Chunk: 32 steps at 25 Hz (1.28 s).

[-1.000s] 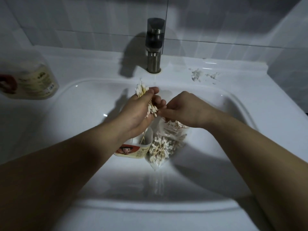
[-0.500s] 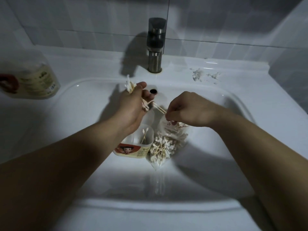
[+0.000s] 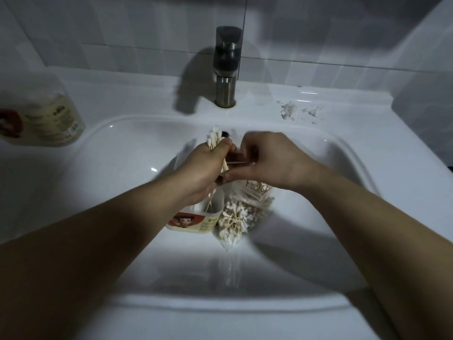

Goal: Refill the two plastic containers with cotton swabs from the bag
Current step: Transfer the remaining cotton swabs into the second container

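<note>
My left hand point(image 3: 204, 168) grips a bundle of cotton swabs point(image 3: 212, 138), their white tips sticking up past my thumb. My right hand point(image 3: 267, 163) is right beside it, fingers curled, pinching the lower ends of those swabs. Below the hands, in the white sink basin point(image 3: 110, 168), stands an open plastic container point(image 3: 196, 220) with a cartoon label and a few swabs inside. To its right lies the clear plastic bag point(image 3: 241, 214) full of swabs. A second container point(image 3: 46, 119) lies on the counter at the far left.
A dark metal faucet point(image 3: 226, 67) stands behind the basin, with the overflow hole point(image 3: 224, 134) just beyond my left hand. White residue point(image 3: 294, 111) marks the counter to the faucet's right. Tiled wall behind.
My left hand has moved back to the right with the swab bundle, and my right hand has risen from the bag to meet it and pinch the swabs' lower ends.
</note>
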Each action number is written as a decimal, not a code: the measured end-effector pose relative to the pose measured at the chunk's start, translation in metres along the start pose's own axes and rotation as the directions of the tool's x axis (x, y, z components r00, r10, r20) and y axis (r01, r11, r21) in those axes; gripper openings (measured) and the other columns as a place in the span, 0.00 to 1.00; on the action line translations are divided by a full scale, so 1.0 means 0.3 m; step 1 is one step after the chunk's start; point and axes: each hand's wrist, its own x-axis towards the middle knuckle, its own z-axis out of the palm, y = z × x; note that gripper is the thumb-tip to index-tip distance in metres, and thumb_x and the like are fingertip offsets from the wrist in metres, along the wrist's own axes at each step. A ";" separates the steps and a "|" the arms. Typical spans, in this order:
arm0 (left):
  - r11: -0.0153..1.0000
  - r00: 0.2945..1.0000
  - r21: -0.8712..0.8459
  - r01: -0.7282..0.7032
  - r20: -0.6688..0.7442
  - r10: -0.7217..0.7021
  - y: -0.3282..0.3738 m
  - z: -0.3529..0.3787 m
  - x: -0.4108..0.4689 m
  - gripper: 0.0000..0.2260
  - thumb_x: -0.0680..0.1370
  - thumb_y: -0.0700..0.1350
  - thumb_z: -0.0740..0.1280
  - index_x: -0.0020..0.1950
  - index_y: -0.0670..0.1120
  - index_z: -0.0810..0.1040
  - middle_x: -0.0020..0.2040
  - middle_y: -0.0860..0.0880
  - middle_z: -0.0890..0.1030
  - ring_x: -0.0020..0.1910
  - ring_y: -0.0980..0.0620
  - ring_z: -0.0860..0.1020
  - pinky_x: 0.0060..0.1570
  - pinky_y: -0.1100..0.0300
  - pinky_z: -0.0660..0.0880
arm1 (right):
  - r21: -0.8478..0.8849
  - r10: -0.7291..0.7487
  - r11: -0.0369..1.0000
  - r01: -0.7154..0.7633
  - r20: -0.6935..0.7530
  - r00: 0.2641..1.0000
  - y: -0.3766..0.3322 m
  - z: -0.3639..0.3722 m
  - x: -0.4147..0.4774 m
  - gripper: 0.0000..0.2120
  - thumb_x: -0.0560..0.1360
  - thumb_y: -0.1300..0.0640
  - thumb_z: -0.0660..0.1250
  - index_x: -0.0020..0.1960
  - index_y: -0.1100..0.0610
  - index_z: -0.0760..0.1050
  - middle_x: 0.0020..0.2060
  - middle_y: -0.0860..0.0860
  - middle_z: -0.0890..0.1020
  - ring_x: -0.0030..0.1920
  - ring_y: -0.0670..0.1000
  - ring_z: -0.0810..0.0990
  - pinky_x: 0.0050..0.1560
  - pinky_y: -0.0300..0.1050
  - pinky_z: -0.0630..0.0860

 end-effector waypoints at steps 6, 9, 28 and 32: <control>0.998 0.984 -0.052 0.046 0.173 -0.036 0.015 -0.001 -0.021 0.09 0.85 0.39 0.59 0.57 0.42 0.79 0.42 0.45 0.86 0.41 0.50 0.86 0.35 0.57 0.82 | -0.151 -0.252 0.953 0.264 0.092 0.963 0.014 0.034 0.015 0.58 0.61 0.44 0.84 0.81 0.55 0.56 0.73 0.54 0.69 0.71 0.54 0.69 0.71 0.43 0.65; 0.998 0.981 -0.030 0.057 0.187 -0.050 0.013 -0.010 -0.014 0.09 0.85 0.38 0.60 0.56 0.42 0.79 0.41 0.46 0.86 0.41 0.52 0.85 0.36 0.59 0.82 | -0.163 -0.302 0.940 0.300 0.014 0.953 0.006 0.033 0.025 0.43 0.63 0.46 0.83 0.73 0.56 0.71 0.60 0.53 0.80 0.59 0.51 0.76 0.63 0.46 0.73; 0.997 0.999 0.078 0.029 -0.034 -0.026 -0.001 -0.026 0.024 0.06 0.84 0.47 0.63 0.48 0.48 0.76 0.31 0.52 0.69 0.26 0.56 0.68 0.32 0.60 0.74 | -0.318 0.059 0.948 -0.007 0.152 0.987 -0.007 -0.024 -0.004 0.15 0.73 0.58 0.69 0.58 0.48 0.84 0.49 0.45 0.86 0.47 0.44 0.81 0.48 0.35 0.73; 0.994 0.999 0.100 0.033 0.011 -0.034 -0.009 -0.023 0.023 0.06 0.84 0.48 0.62 0.49 0.48 0.76 0.31 0.53 0.69 0.27 0.56 0.69 0.36 0.58 0.75 | -0.426 0.134 0.903 0.050 0.392 0.910 -0.011 0.030 -0.012 0.15 0.74 0.57 0.64 0.58 0.49 0.83 0.37 0.45 0.81 0.40 0.48 0.78 0.37 0.39 0.70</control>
